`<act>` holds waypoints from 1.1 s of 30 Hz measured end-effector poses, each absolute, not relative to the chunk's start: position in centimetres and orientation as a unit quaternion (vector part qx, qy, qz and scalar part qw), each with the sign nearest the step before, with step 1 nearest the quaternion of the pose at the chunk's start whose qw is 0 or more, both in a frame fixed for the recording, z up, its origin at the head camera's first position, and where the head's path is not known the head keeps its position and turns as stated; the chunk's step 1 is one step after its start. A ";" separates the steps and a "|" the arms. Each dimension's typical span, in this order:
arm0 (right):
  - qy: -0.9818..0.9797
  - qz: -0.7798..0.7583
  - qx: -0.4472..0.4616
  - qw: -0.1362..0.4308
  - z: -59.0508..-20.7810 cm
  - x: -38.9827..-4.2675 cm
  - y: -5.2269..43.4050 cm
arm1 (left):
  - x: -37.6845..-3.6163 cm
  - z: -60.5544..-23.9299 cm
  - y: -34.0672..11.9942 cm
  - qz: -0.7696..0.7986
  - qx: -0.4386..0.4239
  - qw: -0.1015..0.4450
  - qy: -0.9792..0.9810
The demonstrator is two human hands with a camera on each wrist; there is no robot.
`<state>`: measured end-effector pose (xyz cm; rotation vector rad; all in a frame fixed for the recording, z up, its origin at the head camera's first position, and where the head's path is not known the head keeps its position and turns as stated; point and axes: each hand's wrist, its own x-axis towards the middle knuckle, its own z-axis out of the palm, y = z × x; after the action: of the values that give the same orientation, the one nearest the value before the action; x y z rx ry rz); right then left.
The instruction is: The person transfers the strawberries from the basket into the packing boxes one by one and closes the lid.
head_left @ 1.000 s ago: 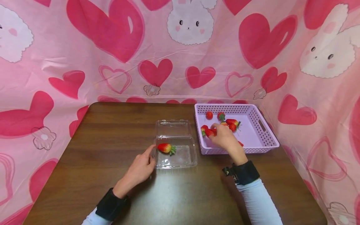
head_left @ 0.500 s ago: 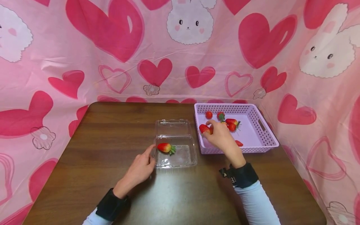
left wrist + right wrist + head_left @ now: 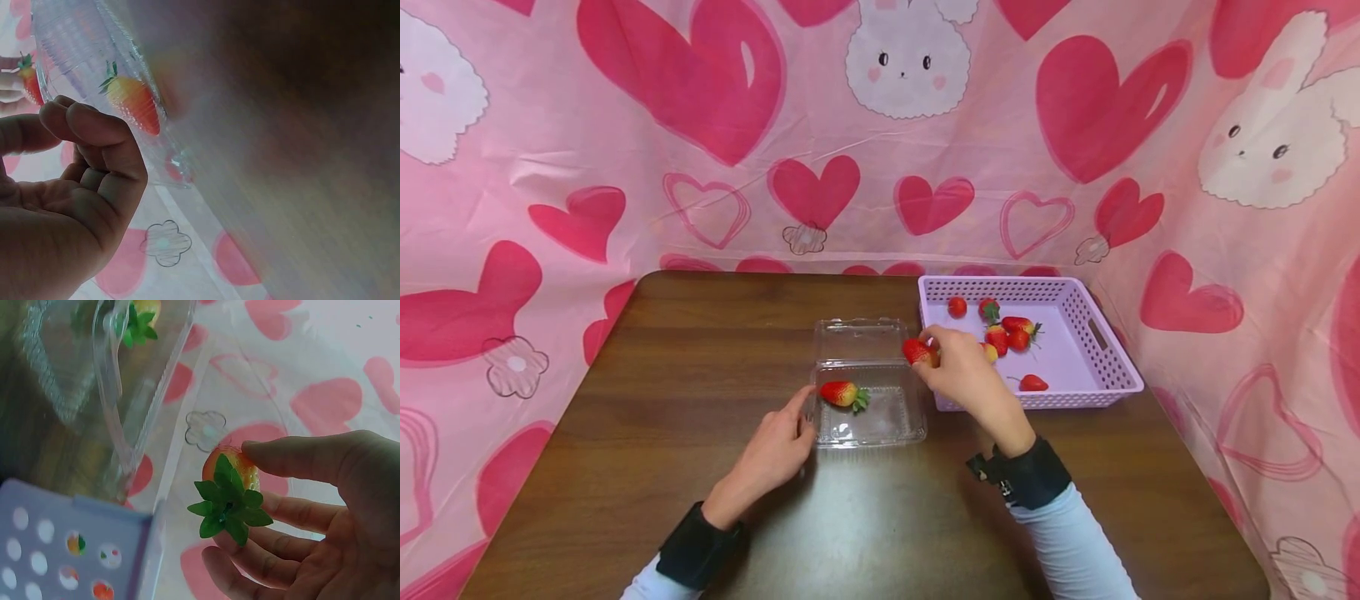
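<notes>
My right hand (image 3: 962, 367) pinches a strawberry (image 3: 917, 352) between thumb and fingers, above the gap between the clear plastic container and the lilac basket. In the right wrist view, the held strawberry (image 3: 226, 500) turns its green leaves to the camera. The clear container (image 3: 891, 429) stands with its lid (image 3: 861, 342) folded back. One strawberry (image 3: 841, 395) lies inside it on the left. With its index finger straight, my left hand (image 3: 775, 446) touches the container's left edge. Its other fingers are bent in the left wrist view.
The lilac basket (image 3: 1097, 287) stands at the table's back right with several red fruits, among them a strawberry (image 3: 1032, 382) near its front wall. A brown wooden table (image 3: 715, 333) spreads under everything. Pink heart-patterned cloth (image 3: 722, 100) hangs behind and at both sides.
My right hand has lifted a strawberry from the left part of the basket and moved left over its rim, toward the container. The left hand and container have not moved.
</notes>
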<state>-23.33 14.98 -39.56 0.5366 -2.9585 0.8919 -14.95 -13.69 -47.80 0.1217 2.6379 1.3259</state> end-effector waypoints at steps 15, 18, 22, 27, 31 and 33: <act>-0.935 0.291 0.191 -0.064 -42.4 -23.4 12.0 | -15.3 -48.0 -13.5 0.441 0.046 0.089 0.892; -0.936 0.278 0.205 -0.070 -43.2 -23.5 11.5 | -15.4 -48.0 -13.4 0.441 0.047 0.091 0.892; -0.938 0.259 0.218 -0.074 -44.1 -23.6 10.9 | -15.3 -48.1 -13.3 0.442 0.047 0.092 0.891; -0.942 0.242 0.217 -0.078 -44.5 -23.7 10.3 | -15.3 -48.1 -13.3 0.436 0.053 0.083 0.895; -0.945 0.231 0.216 -0.086 -44.9 -23.8 9.8 | -15.4 -48.0 -13.3 0.435 0.051 0.084 0.895; -0.944 0.232 0.214 -0.093 -45.3 -23.8 9.7 | -15.4 -48.0 -13.4 0.434 0.051 0.085 0.895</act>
<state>-23.77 9.73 -45.27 0.7146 -3.1556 0.7748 -15.38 -13.36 -48.01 0.1535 2.6694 1.2947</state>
